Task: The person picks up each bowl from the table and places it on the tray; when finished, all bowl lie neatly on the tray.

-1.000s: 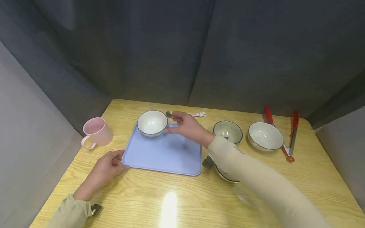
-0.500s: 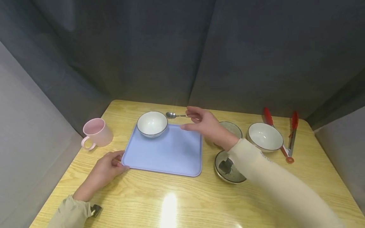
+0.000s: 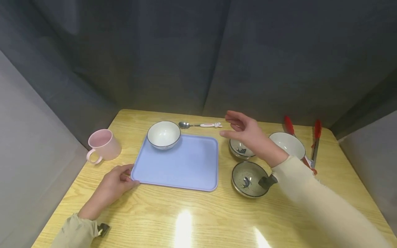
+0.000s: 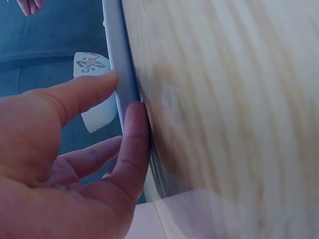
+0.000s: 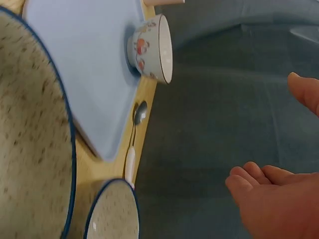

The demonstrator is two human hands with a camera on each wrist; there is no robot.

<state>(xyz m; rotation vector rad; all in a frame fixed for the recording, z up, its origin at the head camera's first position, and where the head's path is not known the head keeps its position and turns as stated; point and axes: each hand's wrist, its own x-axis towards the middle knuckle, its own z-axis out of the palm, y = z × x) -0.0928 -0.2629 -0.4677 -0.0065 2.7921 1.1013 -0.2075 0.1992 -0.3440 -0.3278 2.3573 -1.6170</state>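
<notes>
My left hand pinches the blue tray at its near-left corner, a white bowl sits far left on it, and my right hand, grip apart, hovers near a speckled bowl.

We record a pink mug upright near the left edge of the wooden table, handle facing left. We find a metal spoon lying near the rear edge, its white handle rabbit-tipped. We note red-ended tongs, arms spread, at far right. Behind hangs a dark curtain.
</notes>
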